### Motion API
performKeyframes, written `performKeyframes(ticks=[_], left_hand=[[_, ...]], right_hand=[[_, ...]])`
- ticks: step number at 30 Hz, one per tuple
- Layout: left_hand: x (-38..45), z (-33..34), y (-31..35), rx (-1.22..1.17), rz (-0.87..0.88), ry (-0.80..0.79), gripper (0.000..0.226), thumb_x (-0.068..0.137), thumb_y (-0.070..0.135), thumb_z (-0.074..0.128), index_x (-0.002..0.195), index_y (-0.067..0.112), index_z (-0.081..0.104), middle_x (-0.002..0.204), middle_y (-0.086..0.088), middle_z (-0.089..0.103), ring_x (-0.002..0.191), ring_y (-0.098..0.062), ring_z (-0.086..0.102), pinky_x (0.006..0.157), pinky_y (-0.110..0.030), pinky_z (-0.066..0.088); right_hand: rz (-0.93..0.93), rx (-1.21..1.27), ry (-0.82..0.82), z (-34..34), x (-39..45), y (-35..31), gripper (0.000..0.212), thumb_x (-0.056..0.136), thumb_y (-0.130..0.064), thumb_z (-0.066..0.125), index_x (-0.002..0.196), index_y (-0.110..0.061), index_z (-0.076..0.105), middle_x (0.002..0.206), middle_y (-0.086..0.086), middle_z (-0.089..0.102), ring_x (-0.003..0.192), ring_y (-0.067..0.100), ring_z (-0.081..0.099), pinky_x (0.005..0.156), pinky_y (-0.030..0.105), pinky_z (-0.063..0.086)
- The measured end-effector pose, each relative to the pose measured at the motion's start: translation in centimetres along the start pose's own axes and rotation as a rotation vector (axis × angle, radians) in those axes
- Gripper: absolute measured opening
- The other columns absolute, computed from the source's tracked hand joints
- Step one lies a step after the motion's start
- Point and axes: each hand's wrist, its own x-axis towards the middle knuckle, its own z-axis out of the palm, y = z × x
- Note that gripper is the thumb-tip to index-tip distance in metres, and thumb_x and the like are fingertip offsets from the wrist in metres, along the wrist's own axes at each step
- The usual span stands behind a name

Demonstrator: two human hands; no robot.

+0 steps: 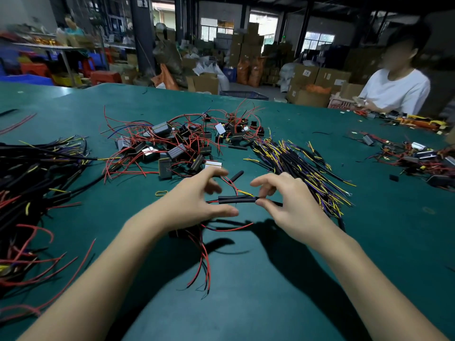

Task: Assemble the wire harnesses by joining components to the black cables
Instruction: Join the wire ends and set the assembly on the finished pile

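A short black sleeve point(235, 199) on a black cable hangs level above the green table point(246, 303), with red and yellow wire ends poking out near it. My right hand point(286, 205) pinches the cable at the sleeve's right end. My left hand point(197, 198) is beside the sleeve's left end, fingers spread and blurred, thumb below the sleeve; whether it touches is unclear. Beneath my left wrist lie red-wired components point(204, 254). A pile of black box components with red wires point(177, 143) lies ahead. Black cables with yellow and purple wires point(302, 166) are heaped to the right.
A big heap of black cables and red wires point(29, 193) fills the left side. Another small black sleeve point(236, 175) lies just beyond my hands. A person in a white shirt point(396, 92) sits at the far right with more parts point(413, 156).
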Motion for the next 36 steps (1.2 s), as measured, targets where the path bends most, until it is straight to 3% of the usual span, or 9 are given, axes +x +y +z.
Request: performKeyframes(ticks=[2, 4, 8, 11, 15, 19, 23, 30, 36], left_hand=[[-0.2, -0.9, -0.6, 0.069, -0.137, -0.140, 0.072, 0.068, 0.050, 0.077, 0.130, 0.035, 0.043, 0.104, 0.015, 0.059, 0.104, -0.005, 0.057, 0.084, -0.015, 0.039], [-0.3, -1.0, -0.8, 0.151, -0.189, -0.191, 0.068, 0.071, 0.052, 0.076, 0.129, 0.033, 0.045, 0.112, 0.010, 0.058, 0.106, -0.009, 0.056, 0.087, -0.020, 0.040], [-0.6, -0.8, -0.9, 0.279, -0.163, -0.124, 0.042, 0.081, 0.038, 0.071, 0.117, 0.026, 0.054, 0.105, 0.006, 0.060, 0.102, -0.015, 0.057, 0.093, -0.030, 0.046], [-1.4, -2.2, -0.9, 0.229, -0.111, -0.065, 0.014, 0.084, 0.022, 0.065, 0.096, 0.026, 0.058, 0.098, 0.003, 0.063, 0.091, -0.015, 0.060, 0.080, -0.024, 0.047], [-2.8, -5.6, 0.2, 0.286, -0.054, 0.003, 0.017, 0.080, 0.010, 0.060, 0.089, 0.024, 0.058, 0.095, -0.001, 0.063, 0.083, -0.018, 0.060, 0.076, -0.028, 0.050], [-5.0, -9.4, 1.2, 0.695, -0.096, 0.140, 0.031, 0.083, 0.015, 0.055, 0.110, 0.030, 0.055, 0.107, 0.003, 0.057, 0.102, -0.021, 0.057, 0.083, -0.030, 0.044], [-8.0, -11.2, 0.8, 1.113, -0.254, 0.209, 0.032, 0.086, 0.016, 0.049, 0.115, 0.030, 0.048, 0.104, 0.004, 0.050, 0.112, -0.019, 0.056, 0.082, -0.033, 0.032], [-11.4, -9.9, -2.9, 1.285, -0.592, 0.043, 0.033, 0.095, 0.016, 0.039, 0.126, 0.018, 0.045, 0.129, -0.001, 0.052, 0.122, -0.023, 0.049, 0.098, -0.035, 0.033], [-11.1, -8.4, -5.6, 1.327, -0.525, 0.002, 0.047, 0.101, 0.017, 0.025, 0.145, 0.006, 0.016, 0.140, -0.006, 0.040, 0.129, -0.024, 0.037, 0.104, -0.037, 0.026]], right_hand=[[-0.035, -0.102, 0.002, 0.0, 0.2, -0.1, 0.026, 0.087, -0.011, 0.067, 0.111, -0.021, 0.064, 0.086, -0.016, 0.058, 0.095, 0.013, 0.047, 0.082, 0.028, 0.028], [-0.082, -0.164, 0.004, 0.1, 0.5, -0.5, 0.023, 0.088, -0.011, 0.065, 0.110, -0.018, 0.066, 0.089, -0.009, 0.061, 0.094, 0.017, 0.045, 0.080, 0.028, 0.027], [-0.163, -0.255, 0.054, -0.7, 1.2, -1.5, 0.017, 0.086, -0.003, 0.065, 0.100, -0.012, 0.071, 0.089, 0.003, 0.064, 0.088, 0.028, 0.051, 0.079, 0.035, 0.040], [-0.224, -0.322, 0.080, -1.4, 2.1, -2.5, 0.014, 0.087, -0.002, 0.064, 0.096, -0.010, 0.071, 0.090, 0.006, 0.063, 0.088, 0.030, 0.054, 0.080, 0.039, 0.045], [-0.274, -0.325, 0.113, -1.3, 3.8, -4.2, 0.015, 0.088, -0.006, 0.062, 0.098, -0.013, 0.070, 0.093, 0.003, 0.063, 0.089, 0.027, 0.059, 0.077, 0.034, 0.045], [-0.296, -0.130, 0.154, 0.8, 6.6, -6.5, 0.017, 0.087, -0.003, 0.061, 0.100, -0.011, 0.071, 0.097, 0.005, 0.067, 0.088, 0.028, 0.064, 0.078, 0.037, 0.051], [-0.406, 0.047, 0.180, 5.1, 9.7, -10.0, 0.018, 0.081, 0.010, 0.061, 0.095, 0.002, 0.071, 0.093, 0.015, 0.069, 0.089, 0.029, 0.065, 0.087, 0.025, 0.043], [-0.612, -0.076, -0.170, 12.3, 13.2, -14.6, 0.019, 0.088, 0.006, 0.052, 0.102, 0.005, 0.066, 0.108, 0.021, 0.060, 0.097, 0.037, 0.061, 0.087, 0.045, 0.045], [-0.539, -0.222, -0.373, 15.5, 13.8, -14.5, 0.025, 0.089, 0.001, 0.048, 0.107, -0.002, 0.065, 0.113, 0.016, 0.060, 0.104, 0.035, 0.058, 0.089, 0.043, 0.043]])
